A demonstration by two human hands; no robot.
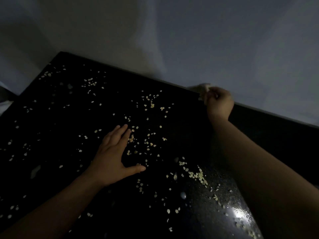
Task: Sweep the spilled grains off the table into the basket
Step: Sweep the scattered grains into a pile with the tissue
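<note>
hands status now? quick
Left hand: open, flat on the table.
Right hand: curled round a pale clump, identity unclear.

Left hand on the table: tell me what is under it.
The left hand rests flat on the black table, with grains scattered beside its fingers. Whether grains lie beneath the palm is hidden.

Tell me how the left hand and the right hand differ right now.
The left hand lies flat, fingers straight; the right hand is curled round a pale clump. The left hand rests on the table among scattered grains; the right hand is at its far edge. Both are bare.
</note>
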